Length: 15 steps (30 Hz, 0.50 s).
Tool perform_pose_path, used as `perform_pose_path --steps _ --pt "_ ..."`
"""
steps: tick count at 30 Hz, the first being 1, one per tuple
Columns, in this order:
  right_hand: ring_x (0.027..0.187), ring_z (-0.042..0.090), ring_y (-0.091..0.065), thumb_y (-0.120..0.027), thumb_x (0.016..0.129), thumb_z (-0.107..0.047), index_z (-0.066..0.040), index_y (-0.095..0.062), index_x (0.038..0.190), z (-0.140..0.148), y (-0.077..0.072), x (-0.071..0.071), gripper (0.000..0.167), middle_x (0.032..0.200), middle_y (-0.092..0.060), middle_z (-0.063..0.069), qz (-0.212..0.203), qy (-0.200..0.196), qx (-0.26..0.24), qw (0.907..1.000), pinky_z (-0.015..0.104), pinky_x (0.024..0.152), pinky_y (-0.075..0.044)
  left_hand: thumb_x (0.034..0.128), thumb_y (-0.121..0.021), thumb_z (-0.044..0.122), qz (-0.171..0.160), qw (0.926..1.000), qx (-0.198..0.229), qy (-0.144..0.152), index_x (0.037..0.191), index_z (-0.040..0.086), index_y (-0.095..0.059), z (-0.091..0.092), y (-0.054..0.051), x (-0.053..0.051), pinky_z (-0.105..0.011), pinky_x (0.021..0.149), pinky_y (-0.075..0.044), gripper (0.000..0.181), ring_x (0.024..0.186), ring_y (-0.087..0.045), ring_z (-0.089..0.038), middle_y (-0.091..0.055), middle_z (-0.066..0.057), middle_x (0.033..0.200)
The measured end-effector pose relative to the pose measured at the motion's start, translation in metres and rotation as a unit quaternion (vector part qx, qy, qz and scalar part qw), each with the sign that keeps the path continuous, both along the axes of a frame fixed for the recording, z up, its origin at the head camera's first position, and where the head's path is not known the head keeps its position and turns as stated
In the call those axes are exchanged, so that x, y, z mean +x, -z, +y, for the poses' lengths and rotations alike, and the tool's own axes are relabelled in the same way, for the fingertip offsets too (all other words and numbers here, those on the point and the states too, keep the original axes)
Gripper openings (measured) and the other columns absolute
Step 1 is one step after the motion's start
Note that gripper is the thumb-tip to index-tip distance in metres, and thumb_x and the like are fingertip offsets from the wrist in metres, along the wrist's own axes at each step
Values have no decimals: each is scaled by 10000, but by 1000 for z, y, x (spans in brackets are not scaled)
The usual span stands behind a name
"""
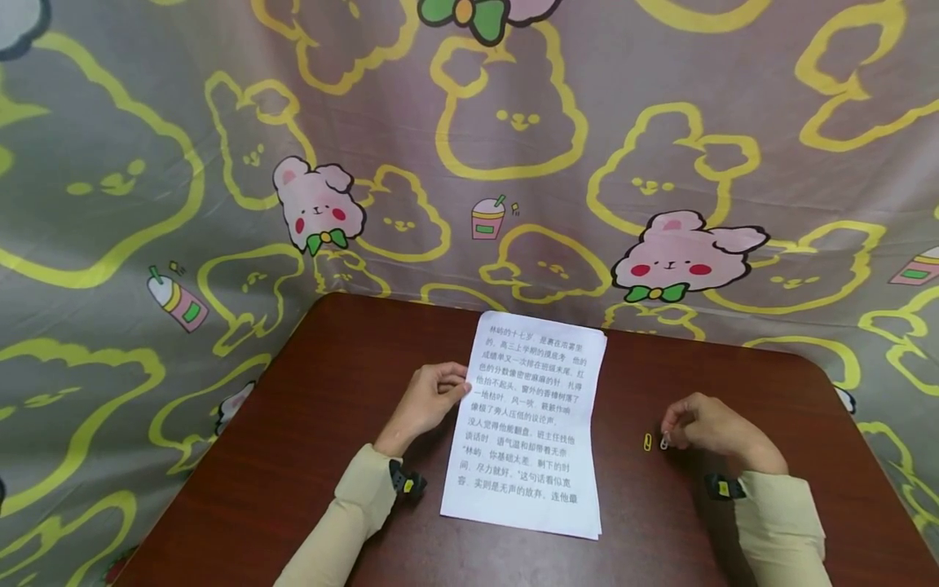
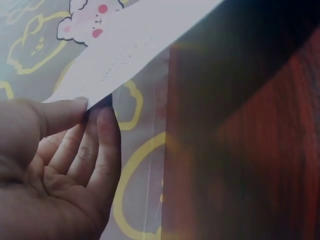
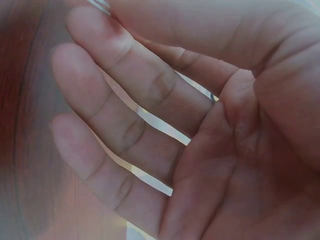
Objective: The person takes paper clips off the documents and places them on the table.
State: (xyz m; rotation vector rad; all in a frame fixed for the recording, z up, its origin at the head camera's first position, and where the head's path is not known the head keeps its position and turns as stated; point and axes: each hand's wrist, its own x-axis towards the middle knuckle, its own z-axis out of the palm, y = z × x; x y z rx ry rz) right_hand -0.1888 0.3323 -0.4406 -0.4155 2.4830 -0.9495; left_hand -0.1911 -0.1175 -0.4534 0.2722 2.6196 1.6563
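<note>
Printed sheets of paper (image 1: pixel 524 509), loosely stacked with slightly offset edges, are at the middle of the table. Their left edge is pinched between the thumb and fingers of my left hand (image 1: pixel 427 401); in the left wrist view the paper (image 2: pixel 135 45) slants up from that thumb. To the right of the sheets, my right hand (image 1: pixel 710 425) pinches a white paper clip (image 1: pixel 664 441) at its fingertips. Only a bit of that clip (image 3: pixel 101 5) shows in the right wrist view, between thumb and finger. A yellow paper clip (image 1: pixel 647 442) lies just left of it.
The dark reddish-brown table (image 1: pixel 293 424) has rounded far corners. Behind and beside it hangs a grey curtain (image 1: pixel 411 98) printed with yellow outlines and pink cartoon animals. A dark strap with a small device (image 1: pixel 407 481) is on each wrist.
</note>
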Motion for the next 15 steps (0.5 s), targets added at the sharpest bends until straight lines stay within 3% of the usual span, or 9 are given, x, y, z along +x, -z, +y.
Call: perform_pose_path --steps 15 --pt "663 96 -560 -640 842 33 -13 -707 849 -2 4 -1 82 733 -645 22 -145 130 75 9998 255 583 -447 982 -688 20 -387 9992 -80 114 1110 2 -751 0 10 -1 -329 731 -631 143 850 -784 -204 -796 -155 995"
